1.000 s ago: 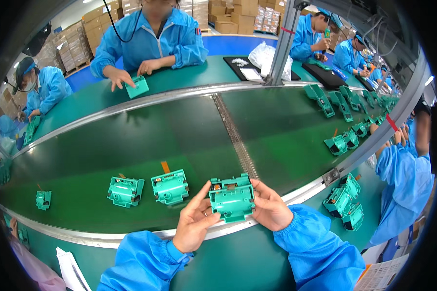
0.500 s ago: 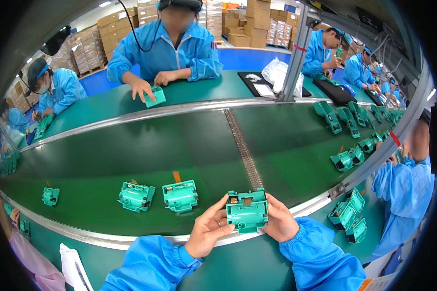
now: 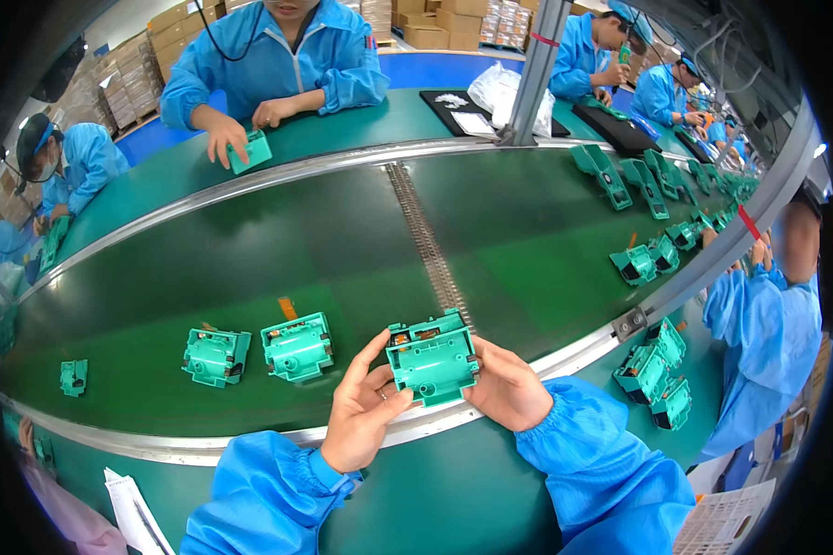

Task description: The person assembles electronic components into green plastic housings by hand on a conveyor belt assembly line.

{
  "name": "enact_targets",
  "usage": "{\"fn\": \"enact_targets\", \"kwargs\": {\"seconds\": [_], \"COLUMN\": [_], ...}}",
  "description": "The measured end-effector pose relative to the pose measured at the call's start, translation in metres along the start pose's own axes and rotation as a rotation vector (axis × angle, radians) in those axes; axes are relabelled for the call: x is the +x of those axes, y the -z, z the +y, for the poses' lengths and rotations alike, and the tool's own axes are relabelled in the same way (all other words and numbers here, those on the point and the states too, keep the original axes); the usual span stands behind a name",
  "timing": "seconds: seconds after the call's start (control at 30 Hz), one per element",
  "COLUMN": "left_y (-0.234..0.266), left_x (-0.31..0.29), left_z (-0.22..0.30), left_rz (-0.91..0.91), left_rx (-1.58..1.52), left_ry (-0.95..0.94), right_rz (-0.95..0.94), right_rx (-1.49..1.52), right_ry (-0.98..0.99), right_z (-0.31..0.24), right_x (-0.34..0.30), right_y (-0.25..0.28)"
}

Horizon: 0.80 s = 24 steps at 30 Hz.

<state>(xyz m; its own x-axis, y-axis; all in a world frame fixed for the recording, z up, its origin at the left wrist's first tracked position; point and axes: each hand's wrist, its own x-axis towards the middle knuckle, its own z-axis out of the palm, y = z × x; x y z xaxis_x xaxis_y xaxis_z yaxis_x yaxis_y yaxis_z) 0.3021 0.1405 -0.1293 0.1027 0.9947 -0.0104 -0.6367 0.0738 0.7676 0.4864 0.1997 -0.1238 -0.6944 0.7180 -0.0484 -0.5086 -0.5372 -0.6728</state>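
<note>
A teal-green plastic housing (image 3: pixel 435 370) with a rounded, open-topped body is held up over the near metal rail of the conveyor. My left hand (image 3: pixel 363 402) grips its left side, thumb on the lower front corner and fingers behind. At its right side, my right hand (image 3: pixel 511 387) has its fingers against the edge and partly behind it. Small dark and copper-coloured parts show along the housing's top edge. To the left on the belt lie two similar housings, a nearer one (image 3: pixel 296 347) and another (image 3: pixel 216 356), each with an orange-brown strip.
The green conveyor belt (image 3: pixel 342 240) has a metal seam (image 3: pixel 421 236). More housings (image 3: pixel 652 372) sit on the bench at right, beside a metal post. Across the belt, a person handles a green part (image 3: pixel 250 152). White papers (image 3: pixel 134 513) lie at lower left.
The whole view has shifted, so most things appear further left and higher. The held housing looks larger and slightly tilted. Both hands keep their hold.
</note>
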Motion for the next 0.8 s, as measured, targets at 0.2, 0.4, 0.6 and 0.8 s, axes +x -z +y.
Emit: {"fn": "enact_targets", "kwargs": {"seconds": [0.2,0.4,0.6,0.8], "left_y": [-0.003,-0.003,-0.011,-0.011], "left_x": [0.001,0.003,0.008,0.012], "left_z": [-0.001,0.001,-0.003,-0.008], "left_rz": [-0.007,-0.020,0.033,0.020], "left_rx": [-0.010,-0.039,-0.024,0.075], "left_ry": [0.014,0.016,-0.044,-0.067], "right_rz": [0.055,0.086,0.069,0.046], "right_rx": [-0.027,-0.025,-0.073,-0.121], "right_ry": [0.013,0.016,0.042,0.071], "right_z": [-0.001,-0.002,-0.003,-0.003], "right_x": [-0.005,-0.004,-0.005,-0.008], "right_y": [0.002,0.001,0.003,0.007]}}
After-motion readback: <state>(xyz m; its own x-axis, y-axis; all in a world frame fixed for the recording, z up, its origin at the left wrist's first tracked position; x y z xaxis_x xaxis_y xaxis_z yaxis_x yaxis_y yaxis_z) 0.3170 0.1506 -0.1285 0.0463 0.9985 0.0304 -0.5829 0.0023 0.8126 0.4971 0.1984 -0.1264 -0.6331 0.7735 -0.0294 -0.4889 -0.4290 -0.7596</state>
